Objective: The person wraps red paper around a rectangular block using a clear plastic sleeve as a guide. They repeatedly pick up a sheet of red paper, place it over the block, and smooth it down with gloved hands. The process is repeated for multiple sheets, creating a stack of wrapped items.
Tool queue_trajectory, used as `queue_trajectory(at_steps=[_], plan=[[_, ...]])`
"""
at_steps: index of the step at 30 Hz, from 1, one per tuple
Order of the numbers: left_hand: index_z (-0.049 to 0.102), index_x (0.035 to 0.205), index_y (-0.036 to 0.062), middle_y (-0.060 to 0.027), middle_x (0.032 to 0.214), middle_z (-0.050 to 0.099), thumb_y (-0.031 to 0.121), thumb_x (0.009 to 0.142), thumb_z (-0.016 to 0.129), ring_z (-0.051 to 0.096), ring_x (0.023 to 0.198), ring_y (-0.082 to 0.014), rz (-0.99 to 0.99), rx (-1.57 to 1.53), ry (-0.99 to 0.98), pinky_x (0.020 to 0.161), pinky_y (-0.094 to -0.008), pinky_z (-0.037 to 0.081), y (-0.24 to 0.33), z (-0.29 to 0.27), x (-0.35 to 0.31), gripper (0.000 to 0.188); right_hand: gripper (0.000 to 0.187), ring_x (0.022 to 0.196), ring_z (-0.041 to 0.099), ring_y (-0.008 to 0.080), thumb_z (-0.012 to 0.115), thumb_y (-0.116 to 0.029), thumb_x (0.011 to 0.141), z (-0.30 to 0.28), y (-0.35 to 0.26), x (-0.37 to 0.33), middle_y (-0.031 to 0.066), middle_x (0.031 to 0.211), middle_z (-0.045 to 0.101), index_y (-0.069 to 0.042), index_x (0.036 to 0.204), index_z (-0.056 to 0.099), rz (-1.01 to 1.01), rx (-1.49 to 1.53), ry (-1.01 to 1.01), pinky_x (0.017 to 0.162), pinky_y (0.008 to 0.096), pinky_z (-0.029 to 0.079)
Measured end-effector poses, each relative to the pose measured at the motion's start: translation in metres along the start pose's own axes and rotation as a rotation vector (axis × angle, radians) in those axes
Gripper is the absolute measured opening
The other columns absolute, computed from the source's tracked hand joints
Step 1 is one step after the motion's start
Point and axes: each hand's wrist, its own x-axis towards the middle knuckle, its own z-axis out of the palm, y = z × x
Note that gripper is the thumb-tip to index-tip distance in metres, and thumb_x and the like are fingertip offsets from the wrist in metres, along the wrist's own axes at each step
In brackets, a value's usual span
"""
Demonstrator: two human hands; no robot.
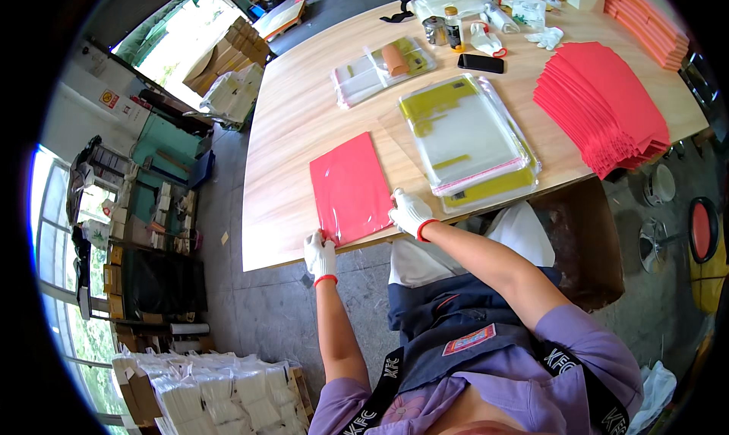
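A flat red sheet, glossy as if inside a clear plastic bag, lies on the table's near edge. My left hand, in a white glove with a red cuff, is closed on its near left corner. At the near right corner, my right hand, gloved the same way, pinches the edge. To the right of the sheet is a stack of clear plastic bags with olive patches showing. Farther right, a fanned pile of red sheets spreads over the table.
Beyond the bags lie a black phone, a bottle, a glass jar and white gloves. More packed bags bear an orange-brown roll. A cardboard box stands under the table; wrapped stacks sit lower left.
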Motion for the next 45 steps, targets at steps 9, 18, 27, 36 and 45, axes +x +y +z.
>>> queue_trajectory(at_steps=[9,18,27,36,45], plan=[[0.055,0.118,-0.0013,-0.0131,0.092,0.055,0.006,0.072,0.057,0.056,0.072,-0.0216,0.007,-0.124,-0.106,0.066,-0.0329,0.046,-0.032,0.014,-0.001,0.047,0.033,0.077,0.063,0.0331,0.058,-0.030,0.082,-0.080,0.006,-0.071,0.0177,0.081,0.064,-0.004,0.102,0.054,-0.250,-0.174,0.001,0.067,0.0410,0.047],[0.055,0.113,0.0032,-0.0158,0.124,0.049,-0.005,0.070,0.060,0.045,0.114,-0.0322,0.171,-0.077,0.350,0.087,-0.0396,0.046,0.037,-0.005,-0.025,0.044,0.016,0.052,0.048,0.0087,0.051,-0.014,0.080,-0.365,0.071,-0.202,0.0033,0.068,0.057,-0.004,0.091,0.058,-0.161,0.177,1.084,0.047,0.0244,0.039],[0.056,0.099,0.0015,-0.0151,0.122,0.051,-0.006,0.067,0.065,0.044,0.116,-0.0324,0.493,-0.211,0.183,0.093,-0.0400,0.041,0.144,0.017,-0.037,0.035,0.022,0.044,0.040,0.0021,0.045,-0.026,0.092,-0.452,0.089,-0.221,0.0041,0.072,0.057,-0.007,0.090,0.055,0.204,0.911,0.826,0.032,0.0134,0.026],[0.056,0.116,0.0108,-0.0148,0.126,0.048,0.031,0.078,0.059,0.039,0.120,-0.0360,0.969,0.021,-0.194,0.101,-0.0505,0.026,0.240,0.075,-0.037,0.043,0.021,0.047,0.047,0.0052,0.052,-0.026,0.091,-0.442,0.100,-0.213,0.0008,0.074,0.058,-0.007,0.097,0.057,0.140,1.139,0.725,0.036,0.0134,0.039],[0.060,0.096,0.0137,-0.0076,0.103,0.056,0.021,0.076,0.060,0.053,0.098,-0.0286,0.911,0.094,-0.395,0.086,-0.0402,0.039,0.289,0.075,-0.023,0.022,0.016,0.052,0.053,0.0108,0.054,-0.011,0.087,-0.438,0.144,-0.254,0.0070,0.084,0.058,-0.010,0.103,0.051,-0.173,1.094,0.825,0.035,0.0176,0.037]])
